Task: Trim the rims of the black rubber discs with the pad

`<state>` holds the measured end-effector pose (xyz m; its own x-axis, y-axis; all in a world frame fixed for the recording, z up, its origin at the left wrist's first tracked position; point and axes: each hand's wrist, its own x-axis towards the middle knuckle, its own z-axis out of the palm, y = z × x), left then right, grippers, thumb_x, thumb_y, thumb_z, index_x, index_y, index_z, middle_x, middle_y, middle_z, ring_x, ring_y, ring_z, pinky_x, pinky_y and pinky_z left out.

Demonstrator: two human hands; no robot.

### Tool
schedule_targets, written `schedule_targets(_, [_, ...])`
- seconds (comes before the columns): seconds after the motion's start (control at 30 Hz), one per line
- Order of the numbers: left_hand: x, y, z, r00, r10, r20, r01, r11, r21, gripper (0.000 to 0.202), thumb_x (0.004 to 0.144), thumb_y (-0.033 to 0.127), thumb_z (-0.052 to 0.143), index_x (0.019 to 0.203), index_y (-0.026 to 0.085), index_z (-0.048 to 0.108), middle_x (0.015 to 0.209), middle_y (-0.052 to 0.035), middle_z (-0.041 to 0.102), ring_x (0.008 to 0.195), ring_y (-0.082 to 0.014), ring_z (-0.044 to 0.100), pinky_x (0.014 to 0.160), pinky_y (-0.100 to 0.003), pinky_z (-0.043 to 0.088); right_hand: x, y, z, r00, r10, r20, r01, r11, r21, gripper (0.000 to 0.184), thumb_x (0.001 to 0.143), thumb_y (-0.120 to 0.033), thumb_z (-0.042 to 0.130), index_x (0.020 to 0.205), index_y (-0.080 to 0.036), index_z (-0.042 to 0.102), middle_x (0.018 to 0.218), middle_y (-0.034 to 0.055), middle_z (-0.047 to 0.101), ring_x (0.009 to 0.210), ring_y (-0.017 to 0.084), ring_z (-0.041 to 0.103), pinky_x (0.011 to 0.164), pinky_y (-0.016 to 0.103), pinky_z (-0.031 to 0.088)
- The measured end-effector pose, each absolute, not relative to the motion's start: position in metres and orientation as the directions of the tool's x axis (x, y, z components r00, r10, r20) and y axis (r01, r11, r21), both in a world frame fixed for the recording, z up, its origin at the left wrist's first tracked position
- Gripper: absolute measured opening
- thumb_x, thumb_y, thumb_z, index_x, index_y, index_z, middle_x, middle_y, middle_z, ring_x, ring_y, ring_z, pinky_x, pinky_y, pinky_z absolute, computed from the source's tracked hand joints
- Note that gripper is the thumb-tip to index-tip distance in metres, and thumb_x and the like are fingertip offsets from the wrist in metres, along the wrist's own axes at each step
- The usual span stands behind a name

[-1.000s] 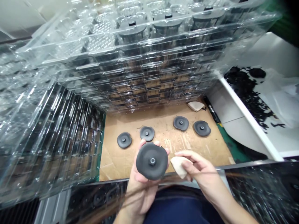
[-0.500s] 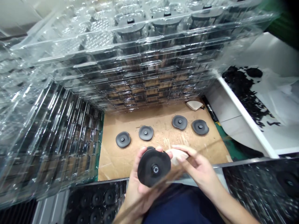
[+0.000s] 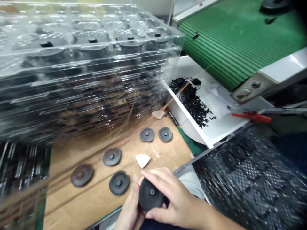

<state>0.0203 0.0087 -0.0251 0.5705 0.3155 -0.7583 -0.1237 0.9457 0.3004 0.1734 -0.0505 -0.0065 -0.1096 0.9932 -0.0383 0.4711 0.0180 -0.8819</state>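
Note:
Both hands hold one round black rubber disc [image 3: 150,194] with a small centre hub, low in the view. My left hand [image 3: 130,209] cups it from below and the left. My right hand [image 3: 172,198] wraps over its top and right edge. A pale wedge-shaped piece [image 3: 142,159] lies on the cardboard [image 3: 79,198] just beyond the hands. Several more black discs lie flat on the cardboard, the nearest disc [image 3: 119,182] just left of my hands.
A tall stack of clear plastic trays [image 3: 83,76] loaded with discs stands behind the cardboard. A white bin [image 3: 211,131] with black scraps sits to the right, a green conveyor belt [image 3: 237,41] beyond it, and a red tool [image 3: 251,116]. A tray of black discs [image 3: 247,179] lies at lower right.
The view has swung to the right. The pale wedge has left my right hand and now lies on the cardboard; my right hand has moved onto the disc. One more disc lies on the cardboard.

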Motion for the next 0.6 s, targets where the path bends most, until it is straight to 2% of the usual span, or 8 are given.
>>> schedule_targets(0.1, [0.033,0.001,-0.036,0.599,0.217,-0.771,-0.044,0.97,0.238,0.065,0.066,0.061,0.067,0.117,0.021,0.064,0.104,-0.0114,0.072,0.096,-0.031,0.066,0.079,-0.04,0.052,0.183,-0.06,-0.005,-0.071,0.992,-0.102,0.52,-0.05,-0.853,0.072,0.074,-0.044,0.072,0.136,-0.017,0.047,0.13,0.0131,0.056,0.116,0.025,0.053,0.101,0.036,0.042])
schedule_targets(0.2, [0.044,-0.005,-0.046,0.675,0.133,-0.726,0.021,0.98,0.198,0.063,0.067,0.06,0.067,0.116,0.02,0.064,0.096,-0.0104,0.074,0.086,-0.0276,0.069,0.076,-0.038,0.053,0.193,-0.074,-0.009,-0.045,0.993,-0.107,0.558,-0.064,-0.827,0.073,0.072,-0.043,0.073,0.135,-0.016,0.048,0.13,0.0135,0.057,0.118,0.026,0.054,0.103,0.034,0.041])
schedule_targets(0.27, [0.051,-0.007,-0.051,0.729,0.119,-0.675,0.035,0.977,0.211,0.063,0.068,0.06,0.067,0.118,0.022,0.063,0.089,-0.0088,0.075,0.075,-0.023,0.07,0.068,-0.033,0.053,0.201,-0.087,-0.015,0.037,0.999,-0.038,0.603,-0.053,-0.796,0.067,0.073,-0.039,0.072,0.132,-0.015,0.052,0.128,0.0124,0.059,0.116,0.024,0.056,0.101,0.032,0.044])
schedule_targets(0.33, [0.056,-0.007,-0.053,0.75,0.102,-0.653,0.07,0.97,0.231,0.061,0.068,0.06,0.066,0.117,0.024,0.063,0.089,-0.0087,0.076,0.074,-0.0209,0.071,0.063,-0.028,0.052,0.212,-0.101,-0.024,0.205,0.976,0.079,0.684,-0.085,-0.724,0.059,0.074,-0.036,0.068,0.129,-0.017,0.054,0.124,0.0095,0.062,0.113,0.022,0.059,0.098,0.029,0.048])
schedule_targets(0.43, [0.061,-0.004,-0.053,0.727,0.081,-0.682,0.131,0.958,0.254,0.051,0.069,0.056,0.068,0.109,0.024,0.067,0.1,-0.0106,0.075,0.086,-0.0217,0.071,0.064,-0.026,0.052,0.241,-0.121,-0.041,0.482,0.851,0.21,0.739,-0.266,-0.619,0.047,0.081,-0.032,0.059,0.126,-0.019,0.054,0.121,0.0088,0.063,0.112,0.022,0.059,0.096,0.034,0.05])
schedule_targets(0.5, [0.064,-0.001,-0.052,0.699,0.088,-0.71,0.156,0.95,0.272,0.043,0.07,0.051,0.07,0.104,0.024,0.069,0.105,-0.01,0.074,0.09,-0.0212,0.07,0.069,-0.026,0.052,0.27,-0.129,-0.052,0.639,0.731,0.239,0.694,-0.415,-0.588,0.045,0.085,-0.034,0.054,0.127,-0.017,0.051,0.123,0.0125,0.06,0.115,0.026,0.056,0.098,0.043,0.048])
schedule_targets(0.6, [0.068,0.0,-0.05,0.658,0.106,-0.746,0.185,0.937,0.296,0.038,0.07,0.047,0.072,0.1,0.024,0.071,0.104,-0.0084,0.075,0.09,-0.0201,0.07,0.073,-0.027,0.051,0.321,-0.129,-0.068,0.81,0.511,0.287,0.576,-0.6,-0.555,0.053,0.088,-0.04,0.052,0.134,-0.016,0.042,0.128,0.0171,0.053,0.12,0.03,0.05,0.102,0.052,0.041])
